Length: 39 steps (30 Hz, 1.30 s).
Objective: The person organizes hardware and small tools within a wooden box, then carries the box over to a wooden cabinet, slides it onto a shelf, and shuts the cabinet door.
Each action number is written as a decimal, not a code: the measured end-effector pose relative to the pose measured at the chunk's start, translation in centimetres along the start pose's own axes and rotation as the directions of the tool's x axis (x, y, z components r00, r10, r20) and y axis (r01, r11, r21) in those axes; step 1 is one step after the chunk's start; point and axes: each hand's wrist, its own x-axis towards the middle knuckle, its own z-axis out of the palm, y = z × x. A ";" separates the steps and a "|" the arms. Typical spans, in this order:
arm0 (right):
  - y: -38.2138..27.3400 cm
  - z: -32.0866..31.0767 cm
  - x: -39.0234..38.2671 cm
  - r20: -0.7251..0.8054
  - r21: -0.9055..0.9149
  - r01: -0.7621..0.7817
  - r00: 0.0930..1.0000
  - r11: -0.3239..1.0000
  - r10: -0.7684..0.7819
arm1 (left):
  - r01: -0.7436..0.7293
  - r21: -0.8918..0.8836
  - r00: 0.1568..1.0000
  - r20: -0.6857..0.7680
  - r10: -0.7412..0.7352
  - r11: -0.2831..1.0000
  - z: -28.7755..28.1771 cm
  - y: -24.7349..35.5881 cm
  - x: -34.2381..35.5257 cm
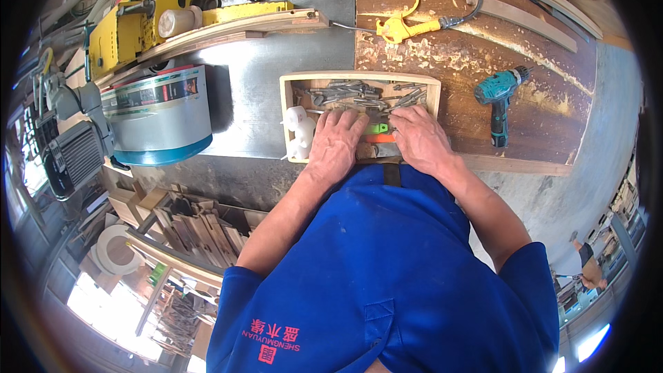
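Observation:
A shallow wooden box point(431, 83) sits on the table right in front of me, with a pile of metal drill bits point(352, 92) along its far side. My left hand point(336, 139) reaches over the near part of the box, its fingers stretched out next to the bits and holding nothing I can see. At the box's right side, the fingers of my right hand point(423, 139) are bent together beside the bits; what they pinch, if anything, is hidden. Between the hands lie a bright green piece point(376, 128) and an orange piece point(379, 138). White plastic bottles point(301, 135) fill the left end.
A teal cordless drill point(498, 100) lies to the right on the brown board point(539, 138). Beyond the box is a yellow air blow gun point(407, 26) on a hose, among wood shavings. To the left stand a grey-and-teal bucket point(162, 121), a motor point(76, 155) and wood strips point(235, 27).

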 end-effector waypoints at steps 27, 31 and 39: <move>0.4 -0.1 0.1 0.018 0.046 -0.029 0.999 0.999 0.028 | 0.043 -0.003 0.999 0.014 -0.043 0.999 0.2 0.3 -0.6; 0.7 0.1 0.2 -0.025 0.030 -0.003 1.000 1.000 0.004 | 0.032 0.011 0.999 0.000 -0.032 0.999 0.3 0.3 -0.6; 0.9 0.0 0.6 -0.004 0.048 -0.029 1.000 0.998 0.030 | 0.048 -0.006 0.999 0.013 -0.048 0.999 0.1 0.4 -0.5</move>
